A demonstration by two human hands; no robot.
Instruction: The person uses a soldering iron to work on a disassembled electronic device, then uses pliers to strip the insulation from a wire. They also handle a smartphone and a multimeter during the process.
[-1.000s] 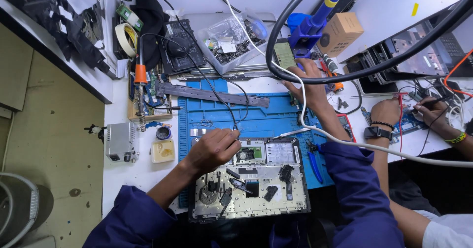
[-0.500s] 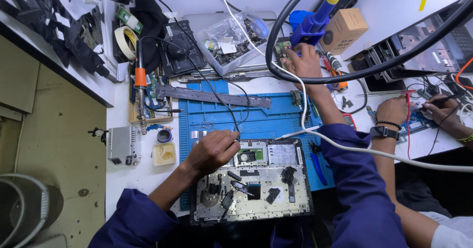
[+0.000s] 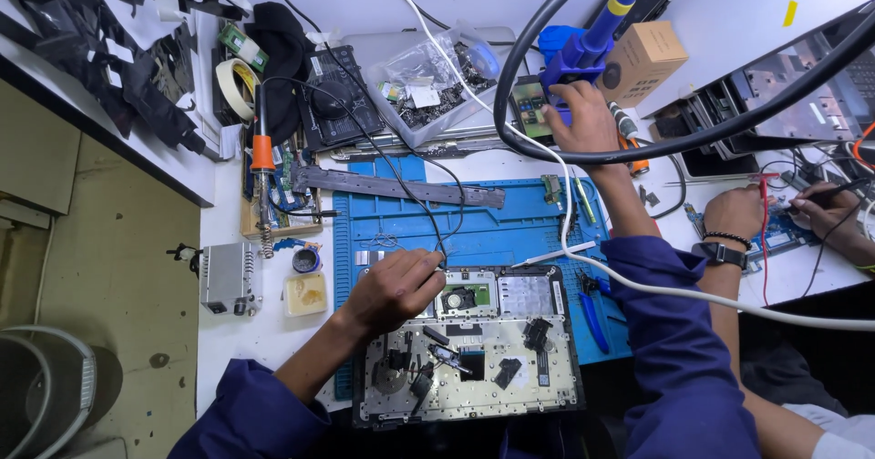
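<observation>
Worktop (image 3: pixel 273 331): white, centre of frame, carrying a blue repair mat (image 3: pixel 510 222).
Laptop chassis (image 3: pixel 469 359): lower centre, opened, boards and small parts exposed; judged mid-repair, nothing closed up.
Clear plastic bag (image 3: pixel 428 85): upper centre, holds small electronic parts.
Flux tin (image 3: pixel 306 260): left of the mat, open; contents unclear.
Left hand (image 3: pixel 396 286): fingers pinching a black wire at the chassis' top edge.
Right hand (image 3: pixel 583 117): upper centre, fingers curled around a phone (image 3: pixel 529 105).

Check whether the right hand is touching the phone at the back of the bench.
Touching. The head view shows the right hand with its fingers laid over the edge of the phone, with no gap between them.
</observation>
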